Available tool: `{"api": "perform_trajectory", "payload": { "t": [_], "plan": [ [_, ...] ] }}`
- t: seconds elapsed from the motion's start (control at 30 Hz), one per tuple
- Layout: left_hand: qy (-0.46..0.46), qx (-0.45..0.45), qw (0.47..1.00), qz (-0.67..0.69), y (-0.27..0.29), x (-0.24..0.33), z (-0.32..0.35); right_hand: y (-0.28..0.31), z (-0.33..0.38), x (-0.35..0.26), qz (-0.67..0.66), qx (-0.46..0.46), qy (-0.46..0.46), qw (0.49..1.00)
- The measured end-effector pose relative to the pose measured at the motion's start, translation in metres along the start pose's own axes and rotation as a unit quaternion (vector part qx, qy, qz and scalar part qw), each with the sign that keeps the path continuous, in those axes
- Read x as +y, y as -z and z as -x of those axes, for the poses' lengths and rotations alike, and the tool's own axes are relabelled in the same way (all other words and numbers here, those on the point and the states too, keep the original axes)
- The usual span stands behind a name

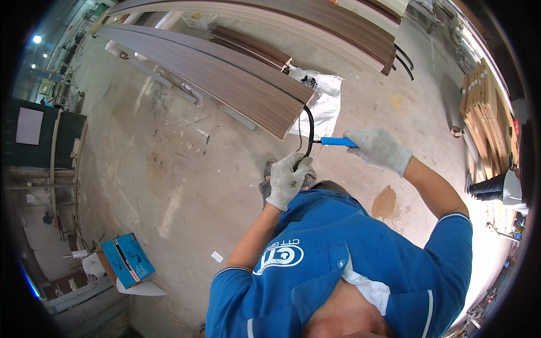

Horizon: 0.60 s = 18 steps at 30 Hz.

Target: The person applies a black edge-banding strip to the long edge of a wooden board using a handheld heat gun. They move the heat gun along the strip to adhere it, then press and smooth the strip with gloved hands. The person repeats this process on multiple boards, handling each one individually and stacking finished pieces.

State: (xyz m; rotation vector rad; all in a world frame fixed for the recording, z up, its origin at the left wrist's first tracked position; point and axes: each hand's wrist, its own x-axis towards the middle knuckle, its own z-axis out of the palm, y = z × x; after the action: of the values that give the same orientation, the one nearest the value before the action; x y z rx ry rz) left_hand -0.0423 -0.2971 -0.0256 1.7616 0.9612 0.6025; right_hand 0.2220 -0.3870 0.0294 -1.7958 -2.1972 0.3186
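In a grey-white work glove, my left hand (288,180) is closed around the loose end of a black flexible strip (310,127). That strip bends down from the near end of a long brown wood-grain panel (242,70), where a dark line runs along its length. My right hand (378,149), gloved too, grips a slim blue-handled tool (339,142) held level. Its narrow dark tip points left and meets or nearly meets the strip just above my left hand; whether they touch I cannot tell. The tool's exact kind does not show.
Behind lies another long brown panel (338,25) with black strip ends hanging off it. White plastic sheeting (327,101) lies beneath the near panel's end. A blue box (128,260) stands at lower left. Stacked boards (486,112) and a person's legs (489,186) are at right.
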Motion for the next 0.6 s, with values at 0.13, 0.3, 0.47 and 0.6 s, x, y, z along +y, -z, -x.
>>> {"api": "perform_trajectory", "payload": {
  "t": [0.13,0.3,0.47,0.6],
  "plan": [
    [0.001,-0.017,0.999,-0.040,-0.001,0.008,0.000,-0.013,0.002,0.000,-0.013,0.005,-0.035,0.999],
    [0.071,-0.060,0.992,0.090,0.004,0.031,-0.007,-0.041,0.009,0.018,-0.032,-0.006,-0.062,0.998],
    [-0.004,-0.151,0.983,0.101,0.034,0.073,0.002,-0.059,0.047,0.096,0.053,-0.161,-0.178,0.969],
    [0.058,-0.125,0.968,0.211,0.079,0.072,0.018,-0.044,0.132,0.130,0.132,-0.265,-0.371,0.880]
  ]
}}
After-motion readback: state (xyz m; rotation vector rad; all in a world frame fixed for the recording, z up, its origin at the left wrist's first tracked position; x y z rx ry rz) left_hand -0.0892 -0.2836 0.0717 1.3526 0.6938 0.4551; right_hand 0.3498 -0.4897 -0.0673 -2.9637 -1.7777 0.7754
